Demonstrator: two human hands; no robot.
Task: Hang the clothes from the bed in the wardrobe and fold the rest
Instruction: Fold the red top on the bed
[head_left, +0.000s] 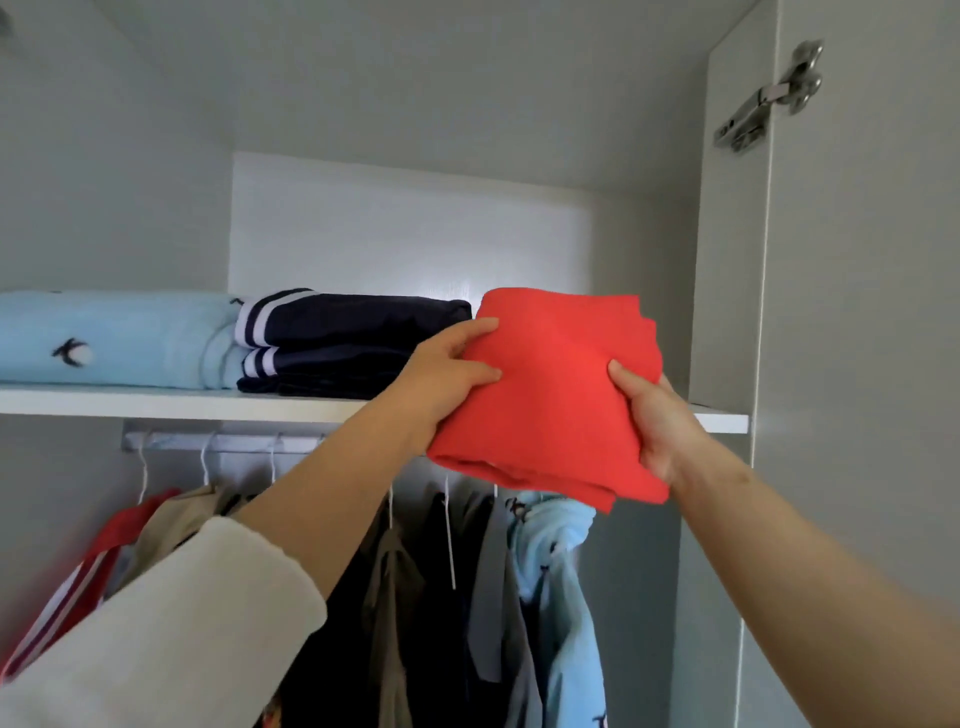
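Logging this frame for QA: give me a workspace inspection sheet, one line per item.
Surface: white wardrobe shelf, with bare space at its right end.
Job's things: folded red garment held at the shelf's front edge; folded navy striped garment and folded light blue garment lie on the shelf; hung clothes on the rail below.
Clutter: nothing seen.
Grippers: left hand and right hand both grip the red garment.
Cables: nothing seen.
Surroundings: open wardrobe door, metal hinge.
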